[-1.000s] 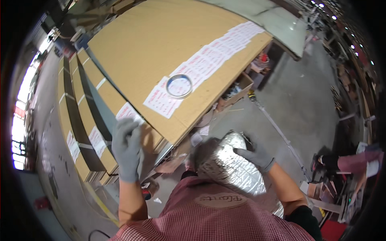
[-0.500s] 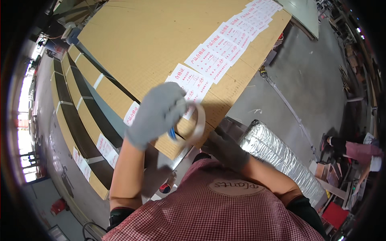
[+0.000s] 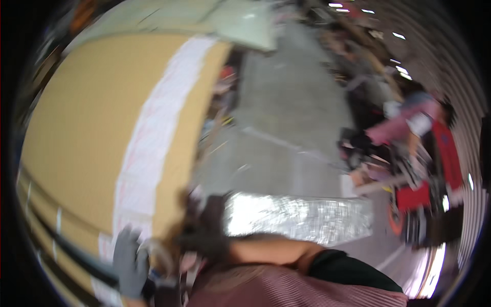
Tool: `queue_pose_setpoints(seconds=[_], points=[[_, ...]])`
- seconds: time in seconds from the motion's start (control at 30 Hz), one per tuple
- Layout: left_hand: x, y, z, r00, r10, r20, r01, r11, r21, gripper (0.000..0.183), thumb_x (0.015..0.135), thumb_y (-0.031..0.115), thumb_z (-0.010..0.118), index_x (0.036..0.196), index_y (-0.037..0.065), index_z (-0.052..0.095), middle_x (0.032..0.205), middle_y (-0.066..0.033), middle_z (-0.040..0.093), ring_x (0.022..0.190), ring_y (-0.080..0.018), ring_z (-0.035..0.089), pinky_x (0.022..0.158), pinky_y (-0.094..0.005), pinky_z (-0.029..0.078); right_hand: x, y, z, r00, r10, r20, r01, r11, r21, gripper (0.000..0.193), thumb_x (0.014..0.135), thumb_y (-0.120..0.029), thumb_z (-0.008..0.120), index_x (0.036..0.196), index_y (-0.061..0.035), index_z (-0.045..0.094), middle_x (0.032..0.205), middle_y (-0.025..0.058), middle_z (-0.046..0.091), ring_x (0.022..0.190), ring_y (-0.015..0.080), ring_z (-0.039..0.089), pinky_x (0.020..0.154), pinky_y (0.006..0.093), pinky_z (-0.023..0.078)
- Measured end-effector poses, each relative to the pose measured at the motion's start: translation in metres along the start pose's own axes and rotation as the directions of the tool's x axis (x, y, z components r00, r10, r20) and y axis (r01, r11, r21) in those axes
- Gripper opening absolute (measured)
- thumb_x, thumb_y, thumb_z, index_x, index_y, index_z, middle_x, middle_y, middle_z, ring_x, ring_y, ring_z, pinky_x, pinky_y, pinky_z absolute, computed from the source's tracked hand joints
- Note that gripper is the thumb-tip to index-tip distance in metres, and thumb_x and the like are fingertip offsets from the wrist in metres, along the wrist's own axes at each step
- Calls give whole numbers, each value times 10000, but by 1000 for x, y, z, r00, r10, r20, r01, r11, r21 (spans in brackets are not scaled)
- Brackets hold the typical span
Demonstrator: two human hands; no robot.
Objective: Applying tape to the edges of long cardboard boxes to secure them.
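My left hand (image 3: pixel 130 263), in a grey glove, is at the lower left over the near end of the cardboard stack (image 3: pixel 76 102). It holds a pale roll of tape (image 3: pixel 162 256), which shows as a blurred ring beside its fingers. A strip of overlapping white printed sheets (image 3: pixel 148 133) runs along the cardboard away from that hand. My right hand (image 3: pixel 207 238), in a darker glove, is beside the near right corner of the cardboard. Motion smears its fingers, and I cannot make out whether they touch anything.
A bundle wrapped in silver foil (image 3: pixel 302 215) lies right of my right hand. Grey floor (image 3: pixel 286 102) stretches beyond it. Another person (image 3: pixel 409 123) bends near red equipment (image 3: pixel 414 197) at the right. Long strapped cardboard packs (image 3: pixel 56 240) lie at the lower left.
The view has swung to the right, showing more floor and the other person. My left hand still has the tape roll and now appears lower and further left. The picture is more blurred.
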State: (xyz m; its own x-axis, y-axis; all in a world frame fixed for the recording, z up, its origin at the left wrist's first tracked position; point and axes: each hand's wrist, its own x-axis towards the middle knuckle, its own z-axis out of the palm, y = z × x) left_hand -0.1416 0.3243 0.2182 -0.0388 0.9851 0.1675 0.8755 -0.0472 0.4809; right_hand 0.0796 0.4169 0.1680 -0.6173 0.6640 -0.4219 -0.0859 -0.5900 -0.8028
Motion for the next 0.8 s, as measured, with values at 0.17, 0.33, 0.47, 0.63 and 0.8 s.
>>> queue_pose_setpoints(seconds=[0.17,0.33,0.47,0.63,0.8], points=[[23,21,-3,997,-3,79,10,996,-84,324,973,216,547,1167,-40,593,1226,-254,588,1183,-390,539,1010,-421,417,28,50,-22,997,38,-64,-44,995,-90,385,852,-314,708,1117,-52,612,765,36,638,659,118,583,588,274,486],[15,18,7,998,32,47,-28,996,-91,320,968,199,567,1164,-53,589,1219,-244,599,1171,-364,556,1007,-401,421,8,20,-27,996,57,65,-53,997,-59,492,839,-366,713,1211,-71,585,826,59,668,678,146,611,614,280,498],[10,36,18,993,4,120,16,986,-166,349,967,216,569,1193,-49,589,1230,-242,598,1180,-355,548,1027,-399,408,4,34,-48,984,159,85,-156,987,-43,603,845,-435,698,1282,-57,524,919,91,664,728,184,618,680,304,516],[10,45,29,997,2,75,10,987,-162,372,981,237,541,1219,-47,580,1253,-227,592,1176,-342,550,1027,-394,409,-4,41,-59,968,240,72,-244,968,56,777,857,-504,687,1381,-44,343,1318,115,443,1218,228,477,925,462,481],[-3,28,37,996,-46,70,58,983,-173,396,990,265,532,1240,-40,573,1298,-205,572,1174,-324,556,1027,-379,412,-14,23,-53,956,119,268,-184,956,230,728,855,-423,717,1377,-66,355,1311,87,462,1234,256,480,961,575,466]])
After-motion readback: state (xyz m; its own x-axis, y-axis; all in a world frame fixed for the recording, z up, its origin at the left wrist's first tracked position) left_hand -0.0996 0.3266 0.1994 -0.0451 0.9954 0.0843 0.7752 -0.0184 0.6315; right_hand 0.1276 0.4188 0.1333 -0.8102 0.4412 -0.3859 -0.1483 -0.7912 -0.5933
